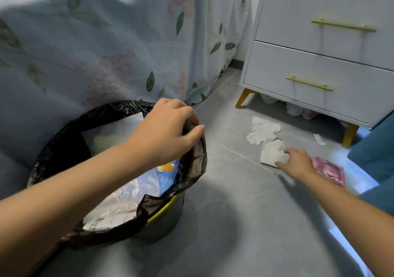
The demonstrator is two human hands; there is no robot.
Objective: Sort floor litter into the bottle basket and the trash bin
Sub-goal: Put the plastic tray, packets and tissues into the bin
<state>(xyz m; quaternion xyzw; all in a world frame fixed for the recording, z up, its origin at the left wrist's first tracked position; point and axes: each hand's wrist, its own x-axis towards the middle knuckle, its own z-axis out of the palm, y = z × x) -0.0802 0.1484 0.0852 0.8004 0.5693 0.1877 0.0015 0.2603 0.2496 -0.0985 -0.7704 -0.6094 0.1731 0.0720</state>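
A trash bin (164, 223) lined with a black bag (64, 146) stands on the grey floor at the left; plastic wrappers lie inside it. My left hand (166, 131) grips the bag's rim on the bin's right side. Torn white paper pieces (263, 130) lie on the floor to the right. My right hand (296, 162) rests on the nearest white piece (270, 154), fingers spread. A pink wrapper (330, 170) lies just right of that hand. No bottle basket is in view.
A bed with a floral sheet (106, 48) hangs behind the bin. A white drawer cabinet (319, 63) on gold legs stands at the right, with crumpled items under it. A small paper scrap (319, 139) lies near its leg. Teal fabric (375, 148) sits far right.
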